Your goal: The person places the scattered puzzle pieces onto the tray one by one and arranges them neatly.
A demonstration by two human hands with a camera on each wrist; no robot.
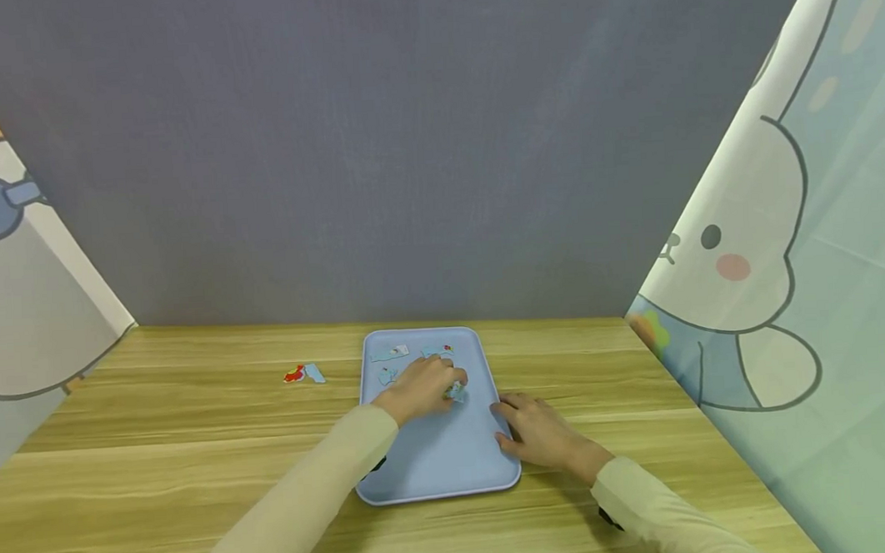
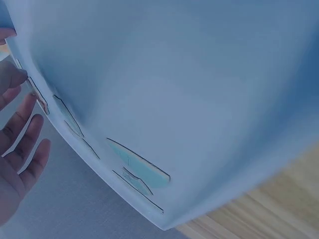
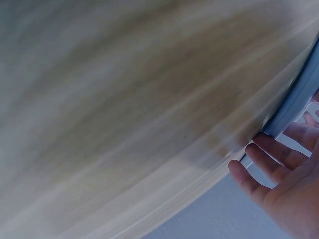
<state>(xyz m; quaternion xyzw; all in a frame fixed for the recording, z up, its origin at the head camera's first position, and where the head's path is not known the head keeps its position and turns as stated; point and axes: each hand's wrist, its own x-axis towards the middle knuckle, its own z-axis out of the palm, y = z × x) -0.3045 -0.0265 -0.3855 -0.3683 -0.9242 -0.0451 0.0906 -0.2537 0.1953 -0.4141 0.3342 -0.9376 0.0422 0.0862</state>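
Observation:
A pale blue tray lies on the wooden table, with several light blue picture puzzle pieces near its far end, such as one at the far left. My left hand reaches over the tray from the left. Between its thumb and index finger is a small puzzle piece, low over the tray; in the left wrist view this piece shows edge-on at the fingertips. My right hand rests at the tray's right rim, fingertips touching it and fingers loosely bent. In the right wrist view those fingers meet the rim.
Left of the tray, a red piece and a light blue piece lie on the wooden table. A grey panel stands along the table's back edge. Cartoon-printed cloths hang at both sides.

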